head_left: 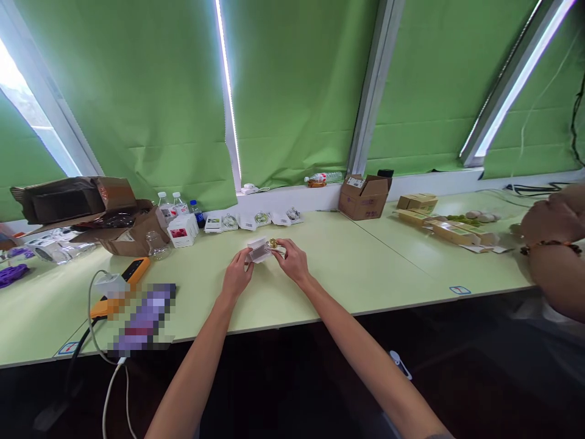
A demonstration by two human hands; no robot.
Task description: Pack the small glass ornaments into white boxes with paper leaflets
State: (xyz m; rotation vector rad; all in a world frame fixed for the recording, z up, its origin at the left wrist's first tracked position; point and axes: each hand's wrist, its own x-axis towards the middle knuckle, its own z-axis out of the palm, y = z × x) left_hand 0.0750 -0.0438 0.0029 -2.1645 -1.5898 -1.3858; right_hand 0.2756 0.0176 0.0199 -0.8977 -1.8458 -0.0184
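In the head view my left hand is closed on a small white box, which it holds tilted just above the pale green table. My right hand pinches a small shiny gold round object at the box's right edge. Whether that object touches the box, and exactly what it is, I cannot tell. Behind my hands stands a row of small open white boxes with round items lying in them. White cartons with a red picture are grouped to the left.
Bottles stand by an open cardboard box at left. An orange power strip and a pixelated phone on a cable lie nearer. A brown carton sits at the back. Another person's arm reaches in beside yellowish boxes.
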